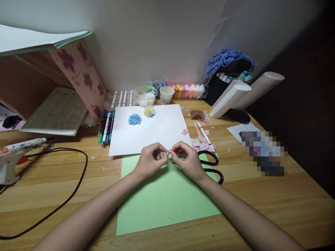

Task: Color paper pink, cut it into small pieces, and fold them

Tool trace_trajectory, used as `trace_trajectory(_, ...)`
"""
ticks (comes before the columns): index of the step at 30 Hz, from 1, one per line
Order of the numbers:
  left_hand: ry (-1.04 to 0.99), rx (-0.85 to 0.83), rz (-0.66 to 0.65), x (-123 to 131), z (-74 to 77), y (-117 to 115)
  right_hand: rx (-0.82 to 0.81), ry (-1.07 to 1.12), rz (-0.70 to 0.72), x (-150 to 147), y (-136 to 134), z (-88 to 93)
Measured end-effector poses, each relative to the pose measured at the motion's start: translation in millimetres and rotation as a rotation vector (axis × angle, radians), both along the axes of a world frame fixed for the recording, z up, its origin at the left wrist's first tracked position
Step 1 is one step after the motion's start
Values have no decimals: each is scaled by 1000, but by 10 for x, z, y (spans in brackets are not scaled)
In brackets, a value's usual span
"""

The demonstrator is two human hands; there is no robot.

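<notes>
My left hand (150, 161) and my right hand (187, 161) meet over the far edge of a green paper sheet (162, 198). Both pinch a tiny pale scrap of paper (169, 152) between their fingertips. Just beyond lies a white sheet (154, 134) with a small blue pile (134, 119) and a small yellow pile (149, 112) of paper bits. Several pink patterned paper pieces (200, 143) lie to the right of my right hand, next to black-handled scissors (213, 167).
A glue gun (15, 153) with a black cord (70, 195) sits at the left. Marker pens (106, 127), a clear bowl (145, 96), a paper cup (166, 94), coloured clay blocks (187, 90) and a black pen holder (222, 87) line the back. White tubes (235, 94) lie at the right.
</notes>
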State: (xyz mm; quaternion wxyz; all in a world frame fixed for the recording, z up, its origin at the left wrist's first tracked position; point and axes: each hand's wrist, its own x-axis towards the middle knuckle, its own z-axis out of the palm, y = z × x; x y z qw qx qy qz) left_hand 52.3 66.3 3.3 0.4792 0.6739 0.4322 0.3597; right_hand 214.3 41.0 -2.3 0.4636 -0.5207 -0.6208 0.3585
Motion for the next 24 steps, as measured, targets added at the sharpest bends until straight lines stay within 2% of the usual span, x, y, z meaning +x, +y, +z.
trace_trajectory(24, -23, -13, -4, 3, -5, 16, 67, -17, 15, 21, -20, 8)
